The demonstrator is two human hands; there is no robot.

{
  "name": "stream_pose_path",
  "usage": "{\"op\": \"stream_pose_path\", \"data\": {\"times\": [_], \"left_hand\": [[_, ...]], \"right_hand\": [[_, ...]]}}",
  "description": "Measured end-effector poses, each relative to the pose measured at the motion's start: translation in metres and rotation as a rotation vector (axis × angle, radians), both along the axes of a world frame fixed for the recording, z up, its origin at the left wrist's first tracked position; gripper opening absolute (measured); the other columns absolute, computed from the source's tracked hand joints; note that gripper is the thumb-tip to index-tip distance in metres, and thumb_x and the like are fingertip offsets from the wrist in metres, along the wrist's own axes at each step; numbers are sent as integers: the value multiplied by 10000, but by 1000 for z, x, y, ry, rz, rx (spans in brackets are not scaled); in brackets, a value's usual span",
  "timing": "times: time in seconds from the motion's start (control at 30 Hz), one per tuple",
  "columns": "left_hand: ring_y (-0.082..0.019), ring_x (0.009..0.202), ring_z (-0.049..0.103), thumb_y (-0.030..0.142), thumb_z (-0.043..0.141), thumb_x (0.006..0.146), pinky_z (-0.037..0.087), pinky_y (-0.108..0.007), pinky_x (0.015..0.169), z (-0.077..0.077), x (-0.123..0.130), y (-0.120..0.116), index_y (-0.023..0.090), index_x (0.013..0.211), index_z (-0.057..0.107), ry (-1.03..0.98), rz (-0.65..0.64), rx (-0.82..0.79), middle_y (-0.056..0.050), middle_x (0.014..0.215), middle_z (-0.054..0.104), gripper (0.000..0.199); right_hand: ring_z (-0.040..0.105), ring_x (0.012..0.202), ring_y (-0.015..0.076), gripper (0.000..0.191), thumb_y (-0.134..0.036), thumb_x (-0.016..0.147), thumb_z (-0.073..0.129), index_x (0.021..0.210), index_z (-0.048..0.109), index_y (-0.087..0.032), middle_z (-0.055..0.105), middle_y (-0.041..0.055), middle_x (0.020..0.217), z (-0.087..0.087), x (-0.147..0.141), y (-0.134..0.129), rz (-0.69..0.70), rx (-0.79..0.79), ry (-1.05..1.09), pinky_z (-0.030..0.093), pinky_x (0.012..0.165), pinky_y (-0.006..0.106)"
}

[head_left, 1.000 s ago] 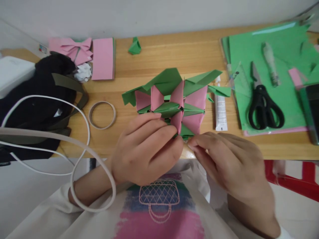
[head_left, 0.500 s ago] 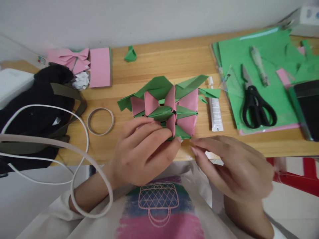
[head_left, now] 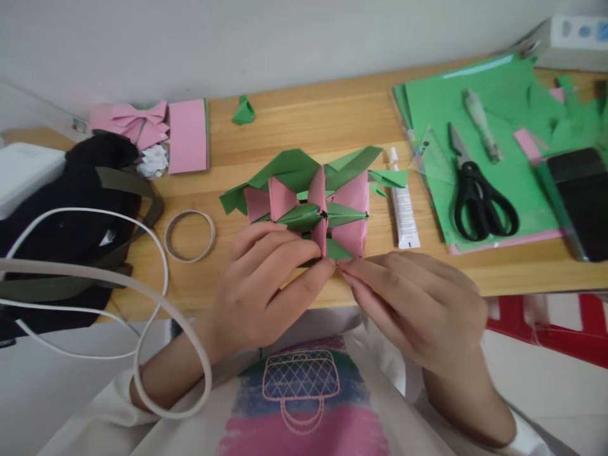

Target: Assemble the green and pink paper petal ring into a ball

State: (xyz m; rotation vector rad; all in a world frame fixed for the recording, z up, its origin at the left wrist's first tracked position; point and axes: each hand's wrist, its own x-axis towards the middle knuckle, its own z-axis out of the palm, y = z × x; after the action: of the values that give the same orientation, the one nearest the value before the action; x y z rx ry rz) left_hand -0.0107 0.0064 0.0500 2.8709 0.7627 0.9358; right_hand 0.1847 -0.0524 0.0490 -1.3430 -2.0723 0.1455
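A pink and green origami paper model (head_left: 342, 215), built of several folded units with green leaf-like flaps along its far side, sits over the table in front of me. My left hand (head_left: 270, 285) is closed on its near left part, thumb at the near edge and fingers covering some of the folds. My right hand (head_left: 413, 304) has its thumb and forefinger pinched together at the near edge, beside my left thumb. What lies right between those fingertips is mostly hidden. Just right of the model is a white glue tube (head_left: 405, 212).
Black-handled scissors (head_left: 483, 202), a clear set square and a pen-like tool (head_left: 483, 123) lie on green sheets (head_left: 503, 82). A dark phone (head_left: 579, 202) rests at right. Leftward are a tape ring (head_left: 213, 234), pink paper (head_left: 187, 136), a black bag (head_left: 42, 247) and white cable loops.
My right hand has moved left, its pinched fingertips coming from the model's near right corner to beside my left thumb. The left hand keeps its hold. The view has shifted slightly.
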Motion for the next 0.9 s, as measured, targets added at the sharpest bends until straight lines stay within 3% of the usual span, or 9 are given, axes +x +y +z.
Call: {"op": "stream_pose_path", "data": {"times": [0.4, 0.73, 0.9], "left_hand": [[-175, 854, 649, 78, 668, 840, 527, -379, 881, -1, -1, 2, 151, 935, 663, -23, -32, 20, -37, 905, 699, 119], [-154, 843, 647, 112, 629, 889, 529, -355, 871, -3, 1, 0, 201, 909, 688, -50, -7, 7, 6, 878, 710, 108], [-146, 853, 649, 100, 618, 898, 527, -357, 893, -4, 1, 0, 200, 920, 684, -51, -17, 28, 18, 891, 706, 122]], "right_hand": [[654, 592, 120, 79, -117, 872, 625, 810, 653, -157, 721, -3, 686, -1, 1, 5, 14, 34, -37, 455, 532, 260], [640, 616, 105, 92, -135, 896, 599, 956, 651, -180, 730, -10, 744, -5, 8, 6, -42, -21, 68, 476, 587, 233], [590, 556, 94, 113, -148, 931, 552, 947, 663, -162, 705, -9, 713, -3, 15, 14, 70, -68, -18, 415, 521, 229]]}}
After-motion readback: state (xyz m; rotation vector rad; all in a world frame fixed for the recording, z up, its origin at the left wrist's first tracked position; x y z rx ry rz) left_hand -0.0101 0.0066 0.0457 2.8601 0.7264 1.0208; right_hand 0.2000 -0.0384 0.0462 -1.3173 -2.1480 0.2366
